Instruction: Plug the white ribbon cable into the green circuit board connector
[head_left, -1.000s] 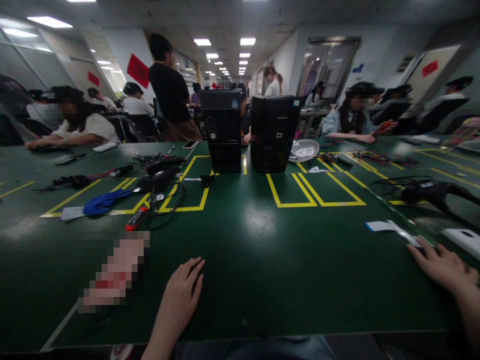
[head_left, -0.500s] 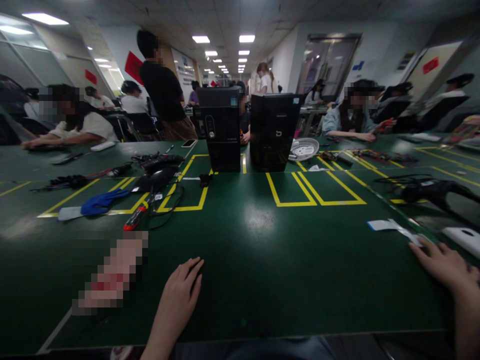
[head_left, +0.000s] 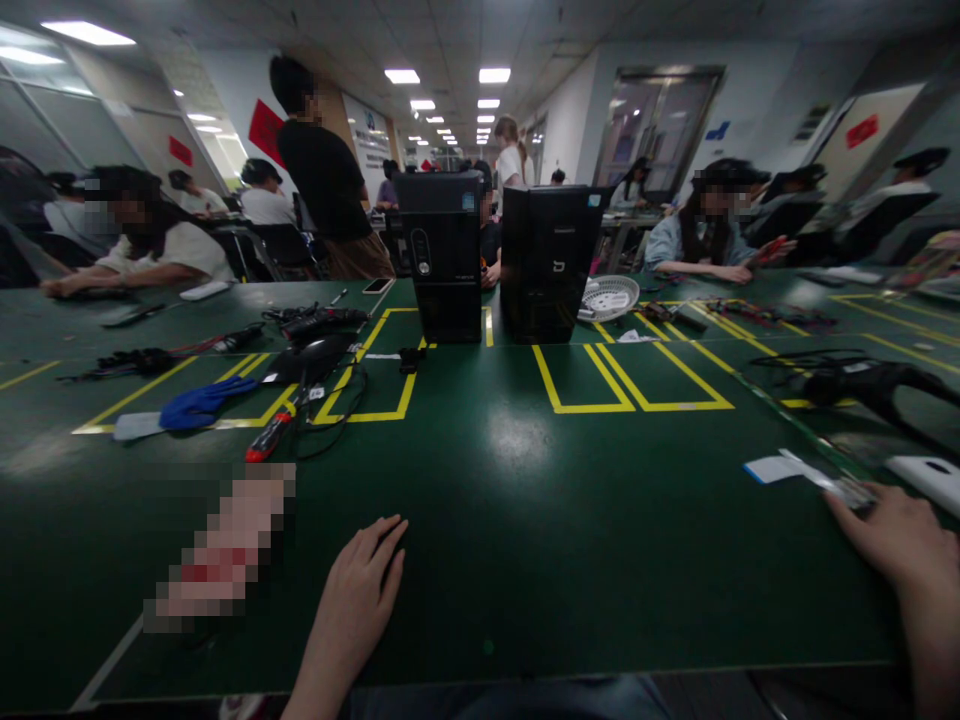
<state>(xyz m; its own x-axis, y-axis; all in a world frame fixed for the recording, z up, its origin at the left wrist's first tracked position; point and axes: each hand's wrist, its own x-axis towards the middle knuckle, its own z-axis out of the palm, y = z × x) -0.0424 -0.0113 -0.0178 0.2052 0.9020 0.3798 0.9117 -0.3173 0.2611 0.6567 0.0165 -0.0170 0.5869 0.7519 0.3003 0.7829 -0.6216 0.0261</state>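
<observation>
My left hand rests palm down on the green tabletop, its fingers stretched out, with nothing in it. A blurred-out oblong, pinkish with a red patch, lies to its left. At the right edge, the fingers of my right hand close on the near end of a white flat strip with a blue edge. That end looks shiny and crumpled, partly hidden under the fingers. A white device with a dark oval lies just beyond this hand.
Two black computer towers stand mid-table. Leftward lie a red-and-black screwdriver, a blue glove, a mouse-like black shell and cables. A white basket and black cables lie rightward. Several people sit around.
My right hand has drawn in slightly to the right, its fingers curling more around the strip's end. The strip has shifted right and nearer to me. My left hand has not moved.
</observation>
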